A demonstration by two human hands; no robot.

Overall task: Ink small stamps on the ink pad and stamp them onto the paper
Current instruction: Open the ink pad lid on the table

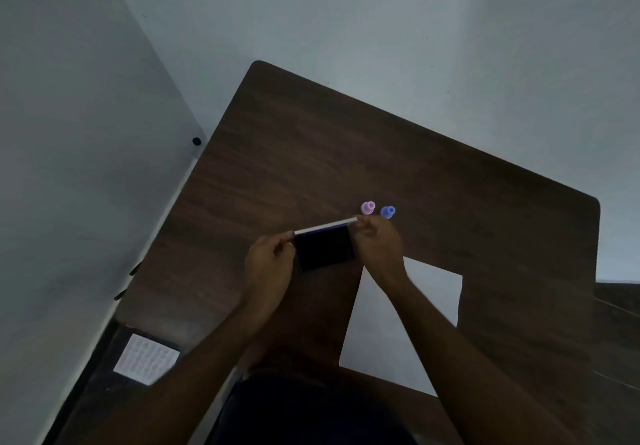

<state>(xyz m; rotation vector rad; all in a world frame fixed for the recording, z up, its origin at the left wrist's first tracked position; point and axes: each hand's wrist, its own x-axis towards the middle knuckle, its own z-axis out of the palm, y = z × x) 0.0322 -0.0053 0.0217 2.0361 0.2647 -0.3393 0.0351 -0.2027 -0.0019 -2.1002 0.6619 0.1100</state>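
A dark blue ink pad (325, 250) lies on the brown table (311, 153), with its white-edged lid (325, 226) raised along the far side. My left hand (268, 261) pinches the lid's left end. My right hand (377, 242) pinches the lid's right end. Just beyond my right hand stand two small stamps, one pink (367, 208) and one blue (387, 212). A white sheet of paper (429, 292) lies to the right, partly under my right forearm.
A small white sheet with rows of pale dots (145, 358) lies on a dark surface at the lower left, beside the table. Grey walls close in on the left and behind. Another dark surface edge (616, 299) shows at the right.
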